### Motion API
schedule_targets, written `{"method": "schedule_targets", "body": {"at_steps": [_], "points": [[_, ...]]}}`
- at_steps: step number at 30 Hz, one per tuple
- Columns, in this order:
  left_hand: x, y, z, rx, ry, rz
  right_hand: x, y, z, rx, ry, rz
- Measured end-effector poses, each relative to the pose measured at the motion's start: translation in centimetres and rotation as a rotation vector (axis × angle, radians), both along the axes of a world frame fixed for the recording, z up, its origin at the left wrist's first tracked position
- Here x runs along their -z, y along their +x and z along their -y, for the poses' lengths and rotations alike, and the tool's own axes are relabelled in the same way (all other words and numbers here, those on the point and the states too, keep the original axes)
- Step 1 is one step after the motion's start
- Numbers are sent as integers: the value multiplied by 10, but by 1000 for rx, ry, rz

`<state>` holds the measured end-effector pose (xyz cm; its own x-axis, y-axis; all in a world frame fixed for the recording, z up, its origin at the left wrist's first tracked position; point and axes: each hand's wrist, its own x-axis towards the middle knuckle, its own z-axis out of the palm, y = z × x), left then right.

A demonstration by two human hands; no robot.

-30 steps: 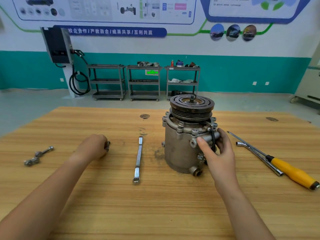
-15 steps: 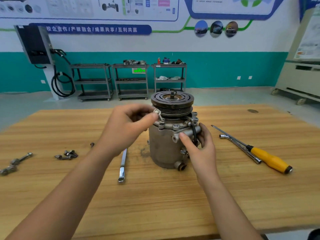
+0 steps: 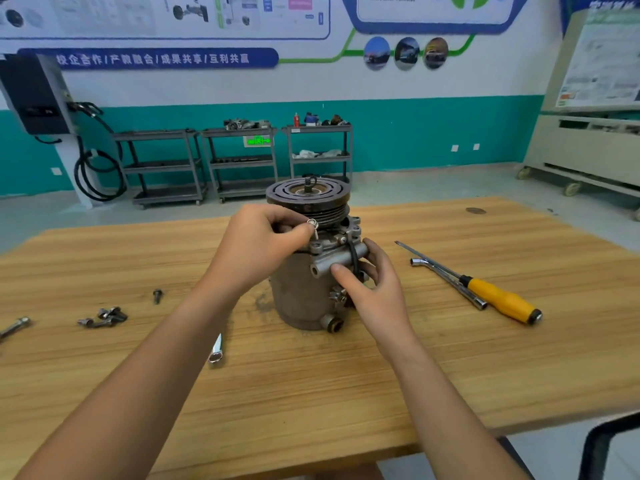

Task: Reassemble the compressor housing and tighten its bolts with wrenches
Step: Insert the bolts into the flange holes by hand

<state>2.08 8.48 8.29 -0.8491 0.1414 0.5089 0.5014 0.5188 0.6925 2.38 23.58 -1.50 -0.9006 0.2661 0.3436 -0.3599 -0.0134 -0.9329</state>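
loose bolts [image 3: 104, 317] lie far left on worktop [image 3: 346, 393] | ring wrench [image 3: 216, 351] flat, partly hidden | left hand [image 3: 256, 247] pinches a bolt [image 3: 312, 223] over the top flange of compressor [image 3: 298, 296], upright mid-worktop | right hand [image 3: 372, 285] grips its side port block, thumb in front | L-wrench [image 3: 446, 278] and yellow-handled screwdriver [image 3: 502, 299] side by side, right

Not much to report tbh. Left of the compressor [image 3: 298, 299], the left hand [image 3: 259, 244] and forearm are bare, uncovered right down to the frame edge. Right of the compressor, same deal for the right hand [image 3: 374, 289] and forearm.
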Motion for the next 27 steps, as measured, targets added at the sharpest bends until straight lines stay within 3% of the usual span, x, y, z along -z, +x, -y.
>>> {"method": "schedule_targets", "body": {"at_steps": [11, 22, 24, 27], "points": [[-16, -5, -7, -61, -494, -28, -1, 0, -1, -16, 7, 20], [-6, -3, 3, 47, -516, -291, -5, 1, -2, -20, 15, 35], [4, -2, 8, 30, -409, -342, -6, 3, 0, -11, 31, 57], [29, 6, 8, -120, 15, -378, -5, 6, 8, 31, 179, 88]]}}
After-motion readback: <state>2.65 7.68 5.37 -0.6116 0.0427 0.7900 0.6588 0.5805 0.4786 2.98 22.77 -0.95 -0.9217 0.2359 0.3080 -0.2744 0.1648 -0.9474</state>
